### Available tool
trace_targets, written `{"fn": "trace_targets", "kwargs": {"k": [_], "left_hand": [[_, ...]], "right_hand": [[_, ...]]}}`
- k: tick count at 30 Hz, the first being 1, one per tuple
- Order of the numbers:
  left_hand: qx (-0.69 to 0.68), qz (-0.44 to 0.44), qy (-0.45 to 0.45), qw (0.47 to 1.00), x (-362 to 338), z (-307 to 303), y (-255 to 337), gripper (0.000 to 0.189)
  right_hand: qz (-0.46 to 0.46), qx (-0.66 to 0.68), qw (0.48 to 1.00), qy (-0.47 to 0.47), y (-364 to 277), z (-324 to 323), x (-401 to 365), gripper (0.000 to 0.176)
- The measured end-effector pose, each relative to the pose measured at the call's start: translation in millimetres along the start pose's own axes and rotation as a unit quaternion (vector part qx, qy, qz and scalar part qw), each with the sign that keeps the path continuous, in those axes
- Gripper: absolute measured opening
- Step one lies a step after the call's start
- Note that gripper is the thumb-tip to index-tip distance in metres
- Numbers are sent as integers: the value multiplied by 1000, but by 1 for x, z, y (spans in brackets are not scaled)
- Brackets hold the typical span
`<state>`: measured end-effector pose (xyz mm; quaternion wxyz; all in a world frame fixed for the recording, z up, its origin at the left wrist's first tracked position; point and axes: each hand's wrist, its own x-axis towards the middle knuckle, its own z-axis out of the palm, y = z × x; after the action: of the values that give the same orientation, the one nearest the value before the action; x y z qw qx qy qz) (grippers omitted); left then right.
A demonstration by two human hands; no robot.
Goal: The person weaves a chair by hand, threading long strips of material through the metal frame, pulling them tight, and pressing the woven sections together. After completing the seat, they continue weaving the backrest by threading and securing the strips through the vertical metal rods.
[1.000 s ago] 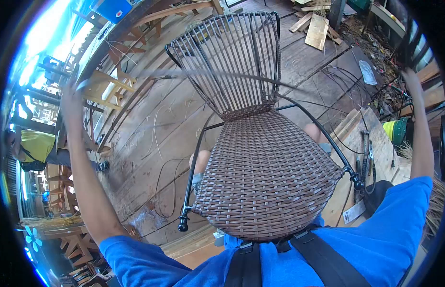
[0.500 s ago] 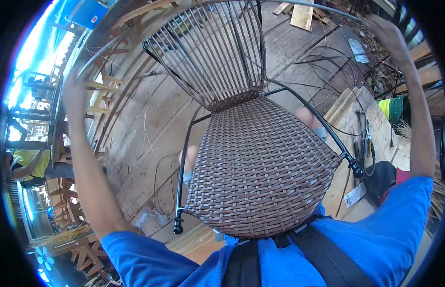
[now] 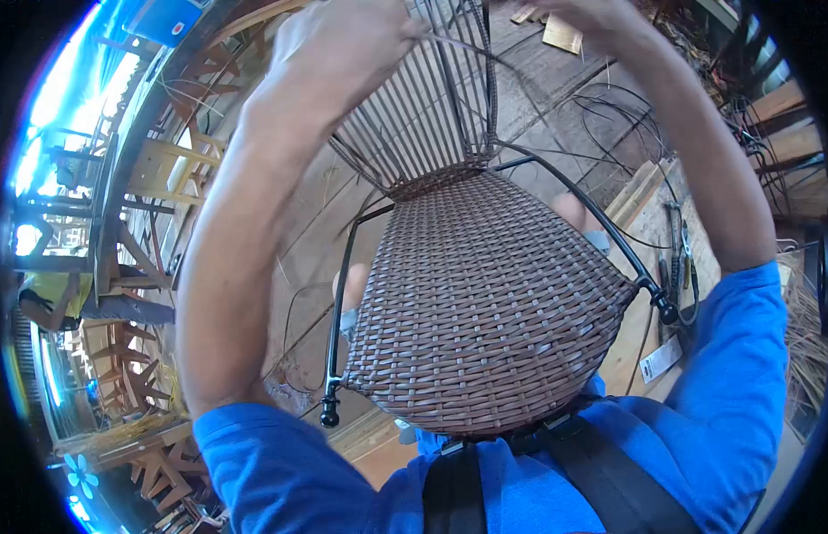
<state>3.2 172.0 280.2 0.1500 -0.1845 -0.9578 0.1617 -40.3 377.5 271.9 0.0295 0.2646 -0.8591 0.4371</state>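
A brown woven chair [image 3: 485, 303] lies in front of me, its wicker panel close to my body and the upright strands [image 3: 423, 107] farther off. My left hand [image 3: 356, 36] is over the left side of those strands, its fingers closed and slightly blurred. From its fingertips a thin weaving strip [image 3: 472, 49] runs to the right across the strands. At the top edge my right hand [image 3: 583, 13] is cut off and blurred, so its fingers do not show. Black metal rods [image 3: 601, 218] with ball ends flank the woven panel.
Pliers and other hand tools [image 3: 679, 245] lie on a wooden board at the right. Loose dark strips [image 3: 618, 116] coil on the floor. A person in a yellow top [image 3: 62, 298] is at far left, near wooden frames [image 3: 165, 169].
Both hands have come inward from wide apart, to the top of the chair's strands. The strip that arched widely between them now shows only as a short length by my left hand.
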Motion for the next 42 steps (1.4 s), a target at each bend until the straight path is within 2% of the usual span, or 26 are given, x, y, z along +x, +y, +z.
{"fn": "trace_targets", "kwargs": {"k": [1,3,4,6,7,9,10,12,15,16,17,18,19,21,23,25,26,28,29,30,31,33,34,37,38,42], "left_hand": [[-58,22,35,997,9,2,-1,39],[-178,61,101,977,19,10,-9,41],[-163,219,131,953,12,19,-34,47],[-369,-5,-189,910,-34,4,-58,53],[-419,-58,-224,878,-57,6,-77,53],[-490,-123,-272,819,-106,27,-120,53],[-520,-168,-294,784,-131,44,-136,52],[-502,-239,-361,748,-166,67,-160,46],[-422,-189,-340,819,-146,67,-131,43],[-416,-95,-319,846,-121,58,-105,43],[-415,-24,-342,843,-91,54,-81,45],[-415,76,-246,872,-67,43,-43,44],[-416,126,-217,874,-43,38,-14,44],[-408,169,-179,879,-14,37,-3,44],[-397,153,-177,887,-6,45,-5,44],[-368,78,-247,893,-31,62,-45,45],[-364,14,-283,887,-55,72,-65,45],[-279,26,-269,921,-108,113,-119,52],[-255,-87,-362,892,-129,112,-138,45],[-324,-192,-364,852,-163,121,-158,40],[-388,-296,-358,796,-189,130,-168,36],[-386,-333,-361,781,-206,128,-166,32],[-384,-352,-363,772,-212,129,-165,30],[-381,-407,-291,778,-245,154,-202,28],[-402,-448,-291,744,-256,150,-215,30],[-406,-565,-183,695,-284,168,-248,31]], "right_hand": [[89,76,990,-81,-34,11,-14,49],[122,30,987,-97,-39,9,-29,47],[118,-46,990,-69,-23,2,-35,46],[8,-189,982,-23,35,-25,-54,38],[-100,-255,962,-5,84,-50,-65,32],[15,-172,985,23,191,-116,-95,25],[-26,-430,902,40,243,-160,-112,22],[-31,-661,750,15,334,-250,-169,38],[383,-566,730,-20,274,-194,-141,43],[347,-469,812,6,290,-178,-121,39],[151,-571,791,-159,253,-142,-93,39],[57,-334,941,-1,214,-85,-70,36],[-26,-240,970,23,171,-37,-53,34],[27,-74,994,-82,61,24,-46,32],[57,-110,981,-152,33,33,-52,32],[74,-256,952,-153,56,18,-64,30],[57,-210,971,-99,99,0,-70,28],[21,-177,982,62,236,-63,-87,30],[-3,-415,909,-38,273,-111,-103,31],[-95,-739,658,-105,310,-158,-120,32],[-203,-856,458,-129,346,-204,-136,35],[137,-672,724,-72,382,-231,-162,28],[278,-555,784,-27,376,-230,-168,26],[184,-570,800,38,384,-245,-190,31],[222,-502,826,130,390,-253,-196,41],[408,-555,711,140,398,-290,-214,45]]}}
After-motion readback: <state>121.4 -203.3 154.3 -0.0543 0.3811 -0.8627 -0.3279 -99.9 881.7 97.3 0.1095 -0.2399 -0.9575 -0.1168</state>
